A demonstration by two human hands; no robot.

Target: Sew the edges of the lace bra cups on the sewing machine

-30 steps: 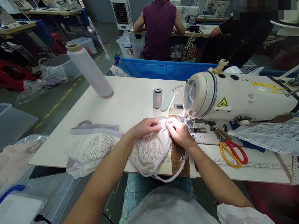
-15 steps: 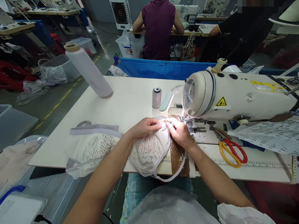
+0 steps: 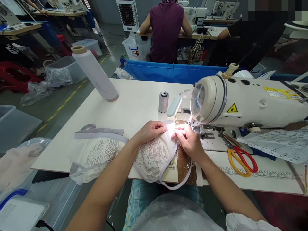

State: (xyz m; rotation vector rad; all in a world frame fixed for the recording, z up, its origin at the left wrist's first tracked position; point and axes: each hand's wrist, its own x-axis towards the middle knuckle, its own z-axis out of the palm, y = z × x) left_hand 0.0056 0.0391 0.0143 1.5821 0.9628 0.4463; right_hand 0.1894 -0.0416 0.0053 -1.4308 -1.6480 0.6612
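Note:
A white lace bra [image 3: 154,157] with pale lilac edging lies at the table's front edge, beside the sewing machine's needle area. My left hand [image 3: 153,131] pinches the top of its near cup between thumb and fingers. With fingertips pressed together, my right hand [image 3: 189,140] holds the cup's edging on the right, just in front of the presser foot. A loop of narrow edging hangs below the right wrist. Further left, another lace cup [image 3: 102,152] with a lilac band lies flat, partly behind my left forearm; whether it joins the held cup is hidden.
The sewing machine [image 3: 250,99] fills the right side. Scissors [image 3: 240,160] and a printed paper sheet [image 3: 276,144] lie below it. A small thread spool [image 3: 163,102] and a large tilted thread cone [image 3: 95,73] stand behind my hands. Two people sit beyond a blue cloth trough [image 3: 166,72].
My right hand has shifted slightly right and down, away from my left, and its fingers have regripped the edging. More of the cup's top shows between the hands. The view has shifted a little.

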